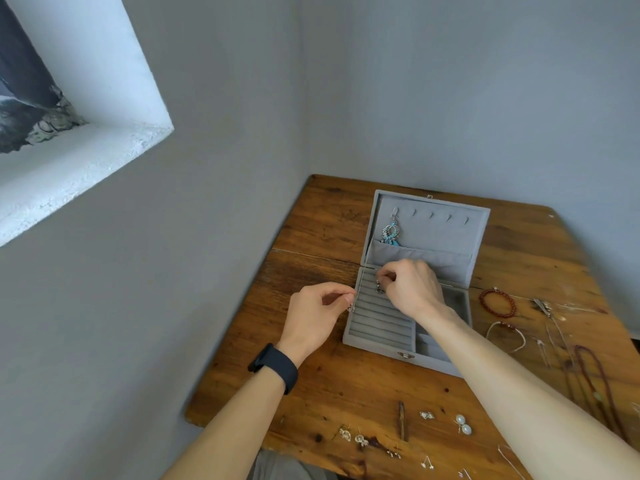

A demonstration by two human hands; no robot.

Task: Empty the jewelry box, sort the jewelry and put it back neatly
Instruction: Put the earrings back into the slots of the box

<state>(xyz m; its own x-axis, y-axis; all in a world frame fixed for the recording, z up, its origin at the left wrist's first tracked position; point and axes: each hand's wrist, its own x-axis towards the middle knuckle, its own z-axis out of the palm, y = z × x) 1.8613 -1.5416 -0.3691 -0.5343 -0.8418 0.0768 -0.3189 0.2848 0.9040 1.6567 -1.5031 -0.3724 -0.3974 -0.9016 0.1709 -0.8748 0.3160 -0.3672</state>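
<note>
Head view: along the near edge of the worn wooden tabletop (pixel 346 393) lie small loose earrings, among them a pair of round pearl studs (pixel 463 425) and several tiny silver pieces (pixel 360 439). Toward the right edge lie a long dark beaded necklace (pixel 594 375), a pale cord bracelet (pixel 507 334) and a round red bead bracelet (pixel 497 303).

Farther in, the left hand (pixel 317 315), a black band on its wrist, pinches a small silver earring (pixel 351 308) between thumb and forefinger, just beside the box's left wall. The right hand (pixel 412 289) reaches over the ring rolls, its fingers closed narrowly on another small dangling earring (pixel 380 289).

The jewelry box (pixel 381 344) is a rectangle covered in soft grey velvet, standing near the tabletop's far left corner with its long axis across the view and its metal clasp facing the near edge. Ridged padded rolls fill its left section; plain compartments sit to the right. Its lid (pixel 436 230) is open, leaning away toward the wall, and shows a row of small hooks above a fabric pocket. A turquoise and silver pendant (pixel 391 233) hangs from the leftmost hook, its end tucked into the pocket.
</note>
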